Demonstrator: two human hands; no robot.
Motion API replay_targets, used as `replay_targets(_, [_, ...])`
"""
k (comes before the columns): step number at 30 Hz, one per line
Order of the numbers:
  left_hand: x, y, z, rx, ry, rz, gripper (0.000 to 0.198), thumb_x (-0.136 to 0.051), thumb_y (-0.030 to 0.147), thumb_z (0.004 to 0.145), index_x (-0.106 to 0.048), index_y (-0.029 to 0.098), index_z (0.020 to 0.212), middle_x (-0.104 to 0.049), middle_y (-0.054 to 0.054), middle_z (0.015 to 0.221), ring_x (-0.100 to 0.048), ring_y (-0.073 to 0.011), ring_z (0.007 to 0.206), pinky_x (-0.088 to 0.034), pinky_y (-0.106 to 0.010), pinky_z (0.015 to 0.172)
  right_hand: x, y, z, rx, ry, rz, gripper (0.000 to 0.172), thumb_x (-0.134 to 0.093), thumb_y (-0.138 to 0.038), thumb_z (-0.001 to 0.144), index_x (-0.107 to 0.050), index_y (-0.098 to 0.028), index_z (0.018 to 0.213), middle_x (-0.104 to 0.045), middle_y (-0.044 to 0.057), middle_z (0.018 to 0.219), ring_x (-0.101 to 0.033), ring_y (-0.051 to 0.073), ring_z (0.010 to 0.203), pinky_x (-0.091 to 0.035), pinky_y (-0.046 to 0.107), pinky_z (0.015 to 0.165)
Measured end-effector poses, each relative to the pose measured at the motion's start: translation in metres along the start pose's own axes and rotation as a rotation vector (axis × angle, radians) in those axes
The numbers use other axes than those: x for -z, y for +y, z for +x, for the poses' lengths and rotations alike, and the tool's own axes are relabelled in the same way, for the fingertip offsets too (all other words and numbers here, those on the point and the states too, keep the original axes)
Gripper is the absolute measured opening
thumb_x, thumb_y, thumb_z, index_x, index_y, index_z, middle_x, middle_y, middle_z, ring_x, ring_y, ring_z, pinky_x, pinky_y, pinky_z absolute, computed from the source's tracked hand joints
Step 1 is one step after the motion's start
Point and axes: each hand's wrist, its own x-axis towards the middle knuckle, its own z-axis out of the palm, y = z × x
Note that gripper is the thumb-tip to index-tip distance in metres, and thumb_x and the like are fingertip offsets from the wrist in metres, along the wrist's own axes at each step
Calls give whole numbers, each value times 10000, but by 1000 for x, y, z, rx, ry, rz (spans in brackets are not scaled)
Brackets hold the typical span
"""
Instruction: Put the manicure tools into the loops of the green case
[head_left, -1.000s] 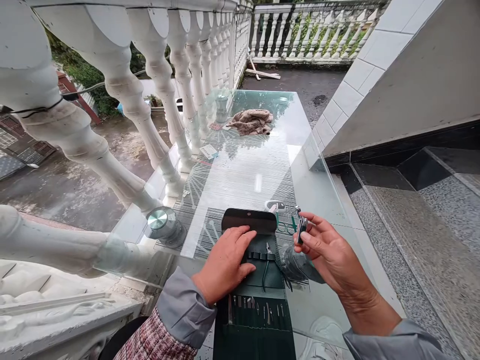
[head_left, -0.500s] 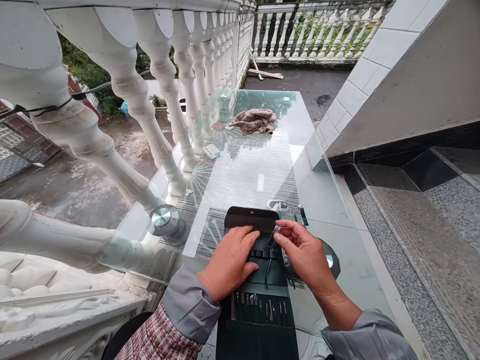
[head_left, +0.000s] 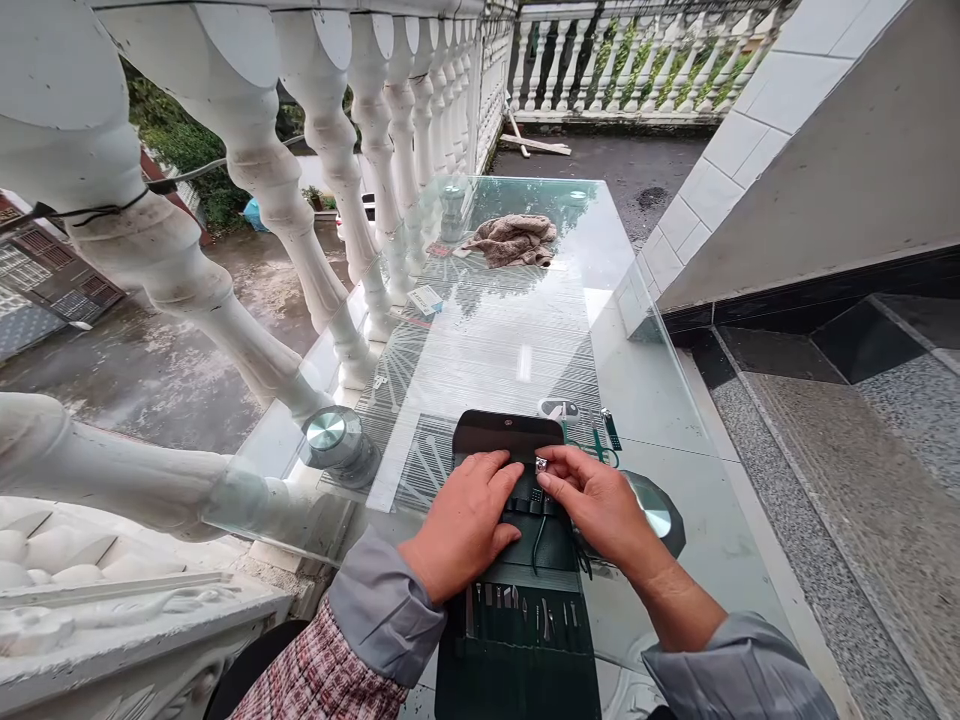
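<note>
A dark green manicure case [head_left: 517,590] lies unfolded on the near end of a glass table [head_left: 645,390]. My left hand [head_left: 463,520] rests flat on the case's left half, fingers stretched out. My right hand [head_left: 600,505] pinches a small metal nail clipper [head_left: 540,466] and holds it against the elastic loops in the case's upper part. A slim plier-like tool [head_left: 536,540] sits in the case under my hands. Several small metal tools [head_left: 517,610] line the lower pocket row.
Small scissors with green handles [head_left: 596,445], a green-handled tool [head_left: 611,428] and a white object [head_left: 557,408] lie beyond the case. A crumpled brown cloth [head_left: 517,240] and a small box [head_left: 425,299] lie farther off. White balusters [head_left: 330,150] stand left, a tiled wall [head_left: 750,150] right.
My right hand has carried the nail clipper from the right of the case leftward and down onto the loops. My left hand has stayed on the case.
</note>
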Motion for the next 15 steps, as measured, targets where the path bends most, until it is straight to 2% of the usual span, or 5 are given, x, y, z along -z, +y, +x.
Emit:
replay_targets(5, [-3, -1, 0, 1, 5, 7, 655, -707, 131, 701, -403, 209, 1276, -447, -138, 1339, -423, -296, 1238, -391, -503, 1019, 2, 0, 0, 221, -13, -261, 221, -459, -325, 850, -658, -229, 839, -603, 47, 821, -560, 197, 821, -456, 359, 750])
replay_targets(9, [-2, 0, 0, 0, -8, 24, 665, -722, 134, 692, -402, 177, 1274, -447, -155, 1336, -422, -296, 1238, -389, -485, 1027, 2, 1, -2, 255, -55, -326, 246, -423, -300, 877, -653, -227, 830, -569, 49, 820, -547, 189, 803, -462, 349, 735])
replay_targets(15, [-3, -1, 0, -5, 9, 18, 654, -711, 133, 699, -404, 208, 1271, -451, -139, 1332, -428, -298, 1236, -392, -503, 1018, 5, -1, -5, 317, -71, -332, 240, -434, -281, 881, -664, -238, 824, -571, 41, 818, -552, 176, 783, -481, 334, 718])
